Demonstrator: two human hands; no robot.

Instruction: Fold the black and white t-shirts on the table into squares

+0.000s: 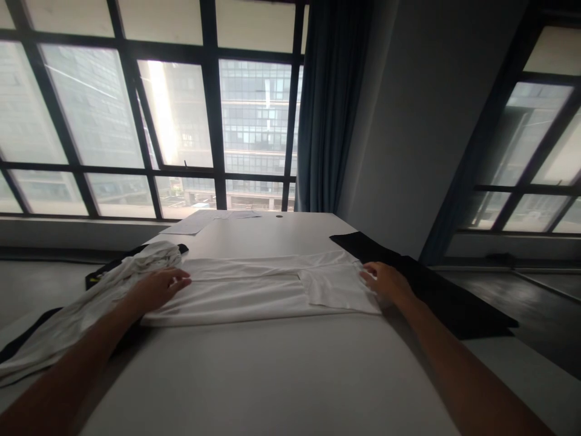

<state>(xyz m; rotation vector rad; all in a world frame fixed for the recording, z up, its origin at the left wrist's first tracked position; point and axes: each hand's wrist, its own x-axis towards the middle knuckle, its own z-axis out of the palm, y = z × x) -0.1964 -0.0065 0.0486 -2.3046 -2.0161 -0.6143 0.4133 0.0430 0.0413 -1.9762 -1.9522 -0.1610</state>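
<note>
A white T-shirt (245,297) lies across the table in a long flat strip, its long sides turned inward. At its right end, a short sleeve (333,284) rests folded over the body. My left hand (161,286) is at the left end, loosely bent fingers apart with their tips over the cloth. At the opposite end, my right hand (385,281) has its fingers spread and slightly bent, touching or just above the fabric edge. Neither hand shows cloth gripped between its fingers.
Crumpled white clothing (104,290) is heaped at the left, partly over something black. Black cloth (436,290) hangs past the right edge of the white table (272,375). Paper sheets (190,225) lie at the far end, before windows and a blue curtain (329,115).
</note>
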